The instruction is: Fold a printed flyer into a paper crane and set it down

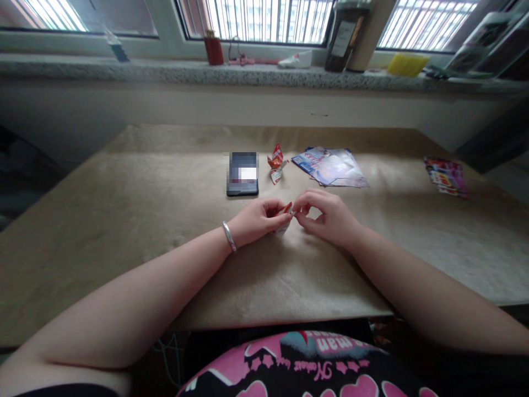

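Note:
A small red-and-white folded paper piece [282, 228] is gripped between the thumb and fingers of my left hand [257, 220], low over the front middle of the table. My right hand [326, 216] pinches with thumb and index finger at the right end of that same piece. Fingers cover most of it, so its exact shape is hidden. Just beyond my hands lies a red, orange and white folded paper shape [276, 164] with pointed ends. To its left is a dark phone [243, 187] with a blurred screen.
Several glossy printed sheets [334, 165] lie behind my right hand. A colourful packet or stack of cards [447, 176] rests at the table's far right. On the stone windowsill [165, 70] stand a red container [214, 51], a dark bottle [344, 38] and a yellow block [407, 64].

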A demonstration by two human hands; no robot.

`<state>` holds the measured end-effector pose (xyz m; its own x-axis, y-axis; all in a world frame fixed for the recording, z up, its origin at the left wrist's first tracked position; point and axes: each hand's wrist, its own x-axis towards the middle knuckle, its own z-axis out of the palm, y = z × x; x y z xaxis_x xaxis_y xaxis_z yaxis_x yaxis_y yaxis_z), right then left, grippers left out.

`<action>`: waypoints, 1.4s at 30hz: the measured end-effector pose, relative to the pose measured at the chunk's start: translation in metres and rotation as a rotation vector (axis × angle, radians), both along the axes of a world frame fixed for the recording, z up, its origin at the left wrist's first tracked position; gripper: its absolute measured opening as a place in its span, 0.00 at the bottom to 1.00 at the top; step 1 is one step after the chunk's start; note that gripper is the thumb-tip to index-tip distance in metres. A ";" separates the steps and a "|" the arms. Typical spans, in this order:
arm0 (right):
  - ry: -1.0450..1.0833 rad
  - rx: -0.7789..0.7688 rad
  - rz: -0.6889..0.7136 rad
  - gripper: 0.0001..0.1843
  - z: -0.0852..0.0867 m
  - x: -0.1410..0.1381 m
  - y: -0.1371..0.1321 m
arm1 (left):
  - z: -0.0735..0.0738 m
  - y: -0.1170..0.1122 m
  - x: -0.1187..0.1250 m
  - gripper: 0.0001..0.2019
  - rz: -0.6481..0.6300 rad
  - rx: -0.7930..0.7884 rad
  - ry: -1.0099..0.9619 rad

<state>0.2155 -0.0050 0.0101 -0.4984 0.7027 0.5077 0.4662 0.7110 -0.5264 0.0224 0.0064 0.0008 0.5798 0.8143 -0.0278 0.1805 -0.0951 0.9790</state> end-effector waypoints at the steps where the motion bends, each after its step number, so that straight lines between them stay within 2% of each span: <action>1: -0.011 0.016 0.000 0.05 0.000 0.000 0.000 | 0.000 0.000 0.000 0.15 0.002 -0.005 0.000; 10: -0.223 0.276 0.036 0.05 0.002 0.006 0.002 | -0.002 0.001 -0.001 0.16 -0.038 -0.013 -0.009; 14: -0.188 0.212 0.019 0.04 0.001 0.004 0.002 | -0.002 0.001 -0.001 0.15 -0.025 0.008 0.011; 18: -0.122 0.135 -0.030 0.03 0.000 0.001 0.001 | -0.003 0.000 0.001 0.14 0.040 0.023 -0.008; 24: -0.067 0.110 -0.076 0.02 -0.002 -0.002 -0.001 | -0.003 -0.001 0.002 0.14 0.154 0.072 0.014; 30: -0.024 0.080 -0.053 0.03 -0.003 -0.003 -0.001 | -0.003 -0.001 0.003 0.13 0.189 0.091 -0.013; 37: -0.043 0.118 -0.082 0.06 -0.005 -0.004 0.000 | -0.004 0.000 0.003 0.16 0.174 -0.057 -0.130; 42: -0.066 0.175 -0.164 0.06 -0.006 -0.006 -0.002 | 0.001 -0.002 0.004 0.17 0.205 -0.109 -0.146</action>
<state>0.2095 -0.0070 0.0042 -0.4208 0.6811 0.5992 0.6122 0.7006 -0.3666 0.0265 0.0046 0.0013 0.4071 0.9120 -0.0493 0.0409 0.0358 0.9985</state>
